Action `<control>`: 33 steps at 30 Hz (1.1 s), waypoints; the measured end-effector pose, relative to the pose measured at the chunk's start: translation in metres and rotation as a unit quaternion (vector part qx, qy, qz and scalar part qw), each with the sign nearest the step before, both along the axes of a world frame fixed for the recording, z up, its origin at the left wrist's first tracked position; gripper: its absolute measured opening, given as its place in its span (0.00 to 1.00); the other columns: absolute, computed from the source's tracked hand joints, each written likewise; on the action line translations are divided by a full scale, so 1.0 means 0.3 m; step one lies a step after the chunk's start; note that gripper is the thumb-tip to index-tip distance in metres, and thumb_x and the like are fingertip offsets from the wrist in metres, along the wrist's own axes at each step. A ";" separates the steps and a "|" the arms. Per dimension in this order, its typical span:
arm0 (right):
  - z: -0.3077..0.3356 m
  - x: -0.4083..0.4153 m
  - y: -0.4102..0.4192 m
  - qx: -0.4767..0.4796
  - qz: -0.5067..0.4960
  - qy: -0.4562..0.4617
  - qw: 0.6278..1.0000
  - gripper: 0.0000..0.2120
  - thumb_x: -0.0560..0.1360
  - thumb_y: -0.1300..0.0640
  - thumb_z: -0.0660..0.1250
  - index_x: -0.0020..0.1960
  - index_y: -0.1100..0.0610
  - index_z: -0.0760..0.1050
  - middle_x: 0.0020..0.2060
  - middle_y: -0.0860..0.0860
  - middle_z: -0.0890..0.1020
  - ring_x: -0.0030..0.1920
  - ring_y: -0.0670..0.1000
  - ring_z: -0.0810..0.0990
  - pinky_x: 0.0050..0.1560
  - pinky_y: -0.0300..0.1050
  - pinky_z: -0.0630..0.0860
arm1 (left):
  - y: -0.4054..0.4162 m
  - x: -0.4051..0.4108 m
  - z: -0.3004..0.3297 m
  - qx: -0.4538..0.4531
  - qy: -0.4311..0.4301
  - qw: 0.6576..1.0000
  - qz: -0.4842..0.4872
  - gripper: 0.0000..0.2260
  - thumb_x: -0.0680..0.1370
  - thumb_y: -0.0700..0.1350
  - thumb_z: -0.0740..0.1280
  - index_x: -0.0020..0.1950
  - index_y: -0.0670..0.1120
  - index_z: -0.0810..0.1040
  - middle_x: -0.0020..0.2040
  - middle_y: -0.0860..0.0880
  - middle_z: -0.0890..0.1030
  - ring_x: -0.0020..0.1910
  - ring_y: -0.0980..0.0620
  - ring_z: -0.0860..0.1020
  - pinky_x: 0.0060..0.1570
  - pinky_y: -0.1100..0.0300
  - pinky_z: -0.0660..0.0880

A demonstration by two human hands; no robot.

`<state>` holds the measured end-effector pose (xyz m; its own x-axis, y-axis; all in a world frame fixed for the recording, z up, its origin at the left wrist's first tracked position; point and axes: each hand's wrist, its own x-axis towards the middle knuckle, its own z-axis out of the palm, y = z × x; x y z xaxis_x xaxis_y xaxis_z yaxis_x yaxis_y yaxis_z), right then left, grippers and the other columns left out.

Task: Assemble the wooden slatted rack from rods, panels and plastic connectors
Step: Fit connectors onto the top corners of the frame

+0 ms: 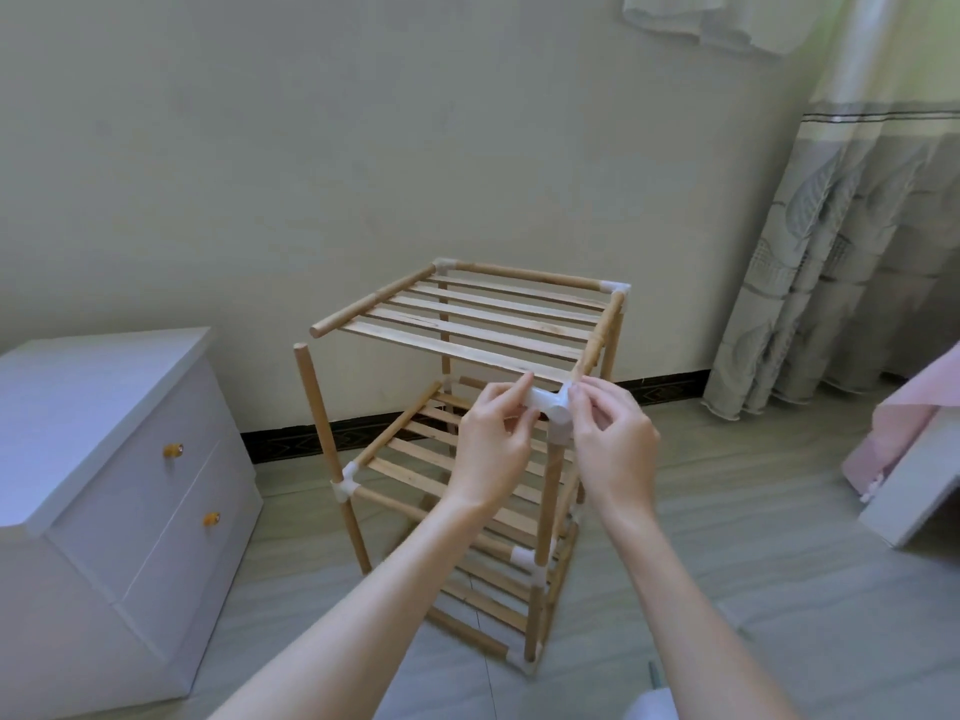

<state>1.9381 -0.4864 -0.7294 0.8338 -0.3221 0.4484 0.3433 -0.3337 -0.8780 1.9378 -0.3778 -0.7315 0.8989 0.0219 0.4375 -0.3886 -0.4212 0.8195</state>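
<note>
The wooden rack (pixel 467 459) stands on the floor at the centre of the frame, three slatted tiers tall and nearly complete. Just right of centre, both hands work on a white plastic connector (pixel 551 407) sitting on top of the near right upright rod (pixel 548 504). The left hand (pixel 493 439) pinches the connector's leftward socket between thumb and fingers; the right hand (pixel 615 439) pinches its right side, beside the end of the top panel (pixel 467 319).

The step in hand appears to be seating this top corner connector, joining the upright to the top panel's right side rod. Toward the left of the frame, the top panel's other side rod (pixel 371 301) ends bare, and the near left upright (pixel 324 433) also stands with no connector on it.

The next move likely calls for pressing the connector fully home, then capping the near left corner and fitting a front rod between the two.
</note>
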 end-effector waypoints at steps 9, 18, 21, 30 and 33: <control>-0.027 0.025 -0.087 -0.110 0.064 -0.028 0.991 0.14 0.75 0.59 0.68 0.60 0.57 0.77 0.52 0.42 0.75 0.56 0.43 0.76 0.60 0.40 0.73 | 0.085 0.045 -0.020 0.117 -0.008 0.990 -0.076 0.21 0.79 0.35 0.61 0.70 0.51 0.68 0.59 0.52 0.68 0.58 0.55 0.70 0.58 0.71 0.68; -0.083 0.094 -0.073 0.122 -0.175 0.087 0.973 0.09 0.79 0.56 0.61 0.55 0.58 0.76 0.47 0.50 0.80 0.51 0.53 0.79 0.47 0.43 0.72 | 0.194 0.047 -0.096 0.406 -0.040 0.911 -0.062 0.25 0.81 0.46 0.60 0.75 0.56 0.56 0.77 0.50 0.54 0.76 0.50 0.48 0.74 0.52 0.48; -0.145 0.051 -0.005 -0.027 -0.108 0.226 0.968 0.26 0.80 0.48 0.57 0.74 0.56 0.57 0.69 0.55 0.68 0.68 0.57 0.68 0.60 0.52 0.72 | 0.278 0.031 -0.102 0.480 -0.021 0.876 -0.045 0.26 0.81 0.51 0.57 0.77 0.57 0.50 0.78 0.50 0.48 0.76 0.50 0.41 0.72 0.54 0.40; -0.366 -0.090 0.413 -0.469 0.171 0.155 0.853 0.30 0.80 0.47 0.53 0.77 0.51 0.44 0.77 0.52 0.45 0.76 0.52 0.42 0.74 0.51 0.42 | 0.740 -0.104 -0.248 0.412 0.113 0.904 0.024 0.24 0.80 0.49 0.60 0.76 0.52 0.58 0.75 0.47 0.60 0.75 0.48 0.57 0.71 0.57 0.56; -0.553 -0.078 0.544 -0.506 0.227 0.214 0.804 0.29 0.81 0.47 0.53 0.77 0.51 0.45 0.77 0.53 0.48 0.76 0.53 0.46 0.74 0.52 0.46 | 0.905 -0.225 -0.460 0.322 0.211 0.920 0.067 0.24 0.79 0.52 0.59 0.75 0.49 0.60 0.74 0.45 0.62 0.73 0.49 0.60 0.69 0.63 0.55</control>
